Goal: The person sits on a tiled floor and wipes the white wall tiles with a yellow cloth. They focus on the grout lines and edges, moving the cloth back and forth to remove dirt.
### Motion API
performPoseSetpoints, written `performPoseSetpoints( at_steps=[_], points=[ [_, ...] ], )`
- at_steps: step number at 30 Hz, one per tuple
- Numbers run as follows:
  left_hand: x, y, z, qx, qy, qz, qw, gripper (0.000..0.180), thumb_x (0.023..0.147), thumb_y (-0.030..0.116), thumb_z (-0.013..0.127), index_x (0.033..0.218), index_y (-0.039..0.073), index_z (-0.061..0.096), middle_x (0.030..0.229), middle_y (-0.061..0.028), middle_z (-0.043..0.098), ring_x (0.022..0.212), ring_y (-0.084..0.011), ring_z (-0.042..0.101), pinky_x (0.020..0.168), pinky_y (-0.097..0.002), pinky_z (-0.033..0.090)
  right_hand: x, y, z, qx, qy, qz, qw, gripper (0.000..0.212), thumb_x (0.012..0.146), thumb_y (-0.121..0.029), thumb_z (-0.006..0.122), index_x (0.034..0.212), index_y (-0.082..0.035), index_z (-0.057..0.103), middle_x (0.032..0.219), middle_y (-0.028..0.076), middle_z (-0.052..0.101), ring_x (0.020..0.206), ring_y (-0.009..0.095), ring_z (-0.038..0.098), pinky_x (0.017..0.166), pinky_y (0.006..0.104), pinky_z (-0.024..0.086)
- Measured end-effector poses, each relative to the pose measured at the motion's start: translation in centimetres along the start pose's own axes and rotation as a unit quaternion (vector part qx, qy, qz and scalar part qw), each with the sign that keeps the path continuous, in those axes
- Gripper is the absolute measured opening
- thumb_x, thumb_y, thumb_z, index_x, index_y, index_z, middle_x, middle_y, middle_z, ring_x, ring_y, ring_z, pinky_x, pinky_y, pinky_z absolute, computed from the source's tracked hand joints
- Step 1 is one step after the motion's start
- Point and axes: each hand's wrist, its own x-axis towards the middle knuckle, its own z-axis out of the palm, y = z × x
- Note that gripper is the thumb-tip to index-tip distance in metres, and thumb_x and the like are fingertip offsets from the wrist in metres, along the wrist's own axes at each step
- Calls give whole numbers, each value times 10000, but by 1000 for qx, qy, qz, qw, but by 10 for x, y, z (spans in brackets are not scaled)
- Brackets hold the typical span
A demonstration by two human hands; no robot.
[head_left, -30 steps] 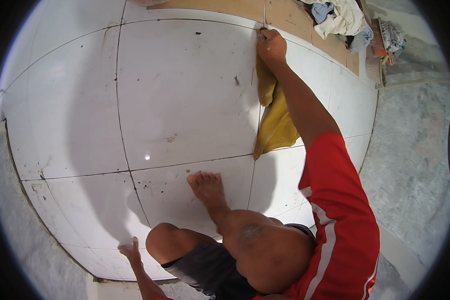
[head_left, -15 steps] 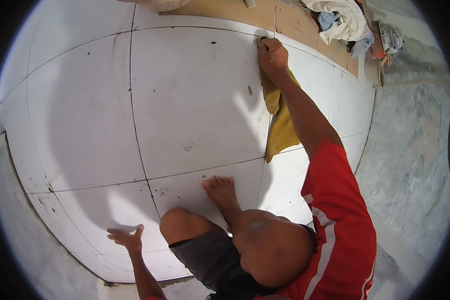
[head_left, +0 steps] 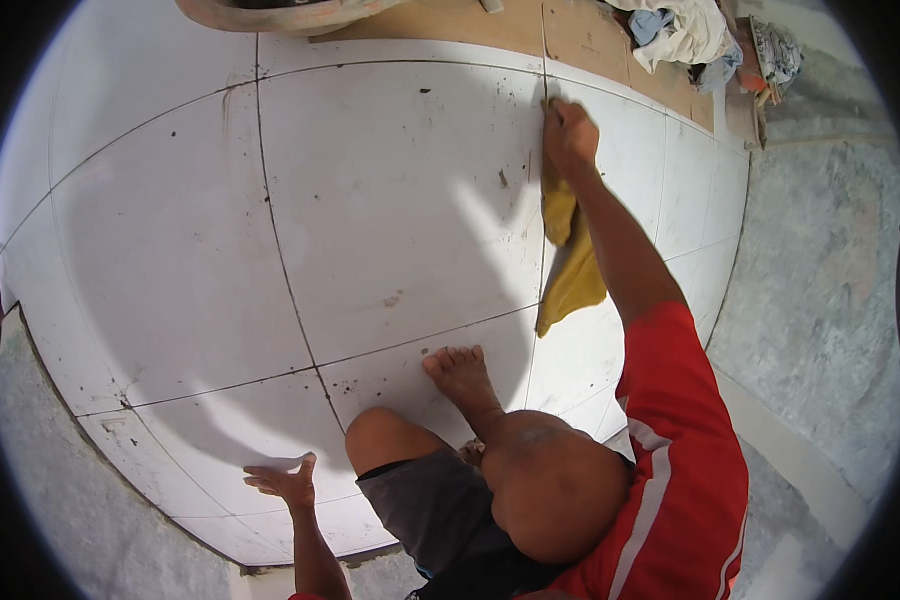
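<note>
My right hand (head_left: 570, 137) is closed around a mustard-yellow cloth (head_left: 573, 285) at the far right. Its fingers press a bunched end against the dark joint between two white floor tiles (head_left: 390, 200). The rest of the cloth trails toward me along that joint, partly under my forearm. At the lower left, my left hand (head_left: 288, 484) has its fingers spread, with nothing in it. It is close over the tiles; whether it touches them I cannot tell.
Brown cardboard (head_left: 470, 32) lies along the far edge, with a wide basin (head_left: 285, 14) at its left. Crumpled clothes (head_left: 682, 35) sit at the far right. A grey wall (head_left: 820, 300) rises on the right. My bare foot (head_left: 462, 372) rests on the tiles, among scattered dark specks.
My right hand has come a little nearer along the joint with the cloth. The whole view has shifted slightly; my left hand stays spread.
</note>
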Motion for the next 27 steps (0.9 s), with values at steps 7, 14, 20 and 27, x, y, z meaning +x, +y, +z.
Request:
performPoseSetpoints(
  at_steps=[7, 14, 20, 27],
  points=[
    [4, -16, 0, 37, 20, 23, 999, 1643, 523, 714, 875, 1554, 41, -213, 1594, -343, -213, 1505, -453, -198, 1214, -567, -70, -5, 12, 0, 34, -59, -98, 993, 170, 848, -150, 626, 975, -89, 722, 912, 179, 678, 890, 390, 664, 763, 461, 538],
    [-1, 6, -7, 32, -6, 11, 999, 1637, 541, 748, 840, 1536, -30, -200, 1584, -384, -171, 1505, -467, -183, 1200, -608, -44, 50, -14, 32, 10, 50, -30, 998, 114, 820, -161, 609, 802, -64, 668, 822, 211, 644, 824, 409, 653, 735, 484, 530],
    [-2, 17, -6, 23, -17, 4, 1000, 1632, 545, 721, 856, 1538, -19, -207, 1587, -373, -185, 1508, -459, -184, 1202, -602, -52, 66, -12, 20, -16, 53, 119, 991, 93, 848, -109, 613, 875, -81, 697, 911, 181, 657, 916, 387, 649, 790, 457, 528],
    [-2, 5, -2, 11, 12, 13, 1000, 1623, 541, 681, 878, 1549, 1, -199, 1582, -383, -183, 1509, -466, -170, 1206, -597, -46, 34, -14, 6, 68, 21, -23, 997, 124, 867, -134, 638, 950, -102, 725, 934, 161, 667, 915, 375, 653, 808, 439, 535]
  ],
)
